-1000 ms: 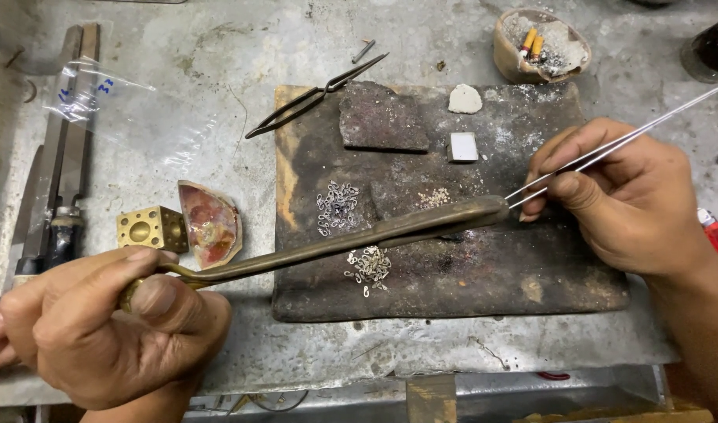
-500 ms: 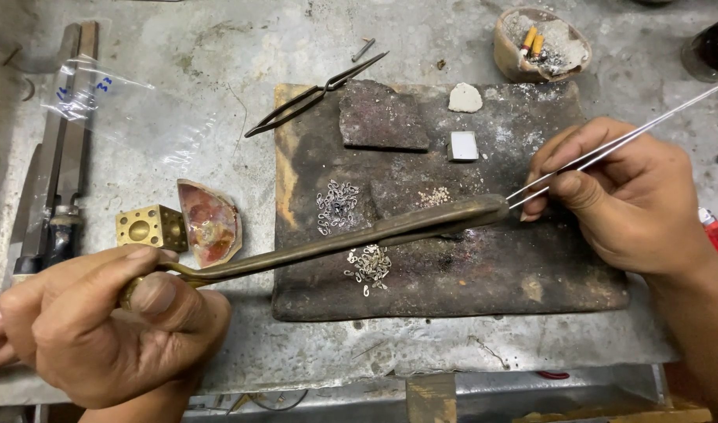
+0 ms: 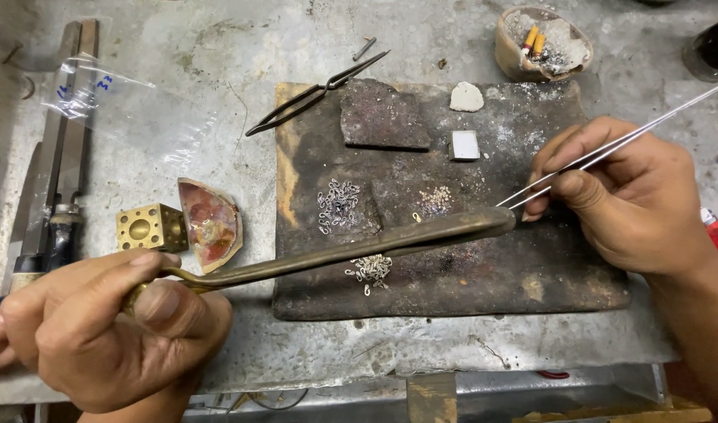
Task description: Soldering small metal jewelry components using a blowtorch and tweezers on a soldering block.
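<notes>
Lower left of the frame, the left hand [image 3: 101, 329] is clenched around a brass pipe [image 3: 359, 249]; the right hand [image 3: 633, 200] at right pinches long tweezers [image 3: 609, 149] over the dark block [image 3: 453, 235].

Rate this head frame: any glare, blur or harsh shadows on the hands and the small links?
Head view: sharp and evenly lit; the links on the dark board read clearly. Mild glare on the tweezers in the right hand and on the plastic bag. Left hand is near the lens but not blurred; shadows are soft.
</notes>
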